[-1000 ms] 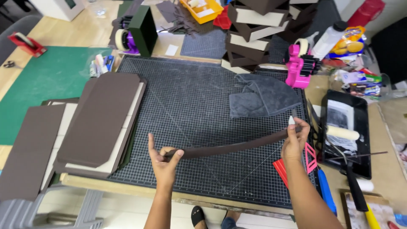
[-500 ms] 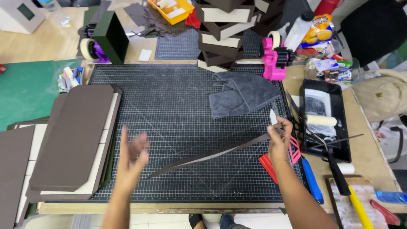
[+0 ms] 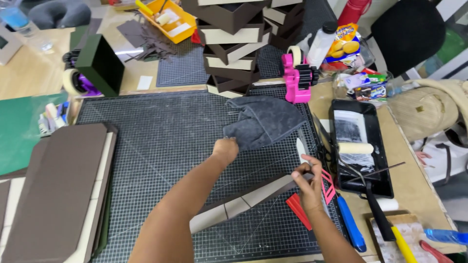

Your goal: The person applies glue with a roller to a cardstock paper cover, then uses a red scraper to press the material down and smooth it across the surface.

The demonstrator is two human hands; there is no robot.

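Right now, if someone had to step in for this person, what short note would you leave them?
Left hand: reached out over the cutting mat, closed on the near edge of the grey cloth.
Right hand: pinching one end of the long brown strip, which lies slanted across the mat's near part, pale creased side up.
Nearby: stack of brown boards at the mat's left edge; paint roller in the black tray to the right; pink tape dispenser behind the cloth.
Done: strip is in hand, cloth grasped.
Left: cloth not yet lifted off the mat.
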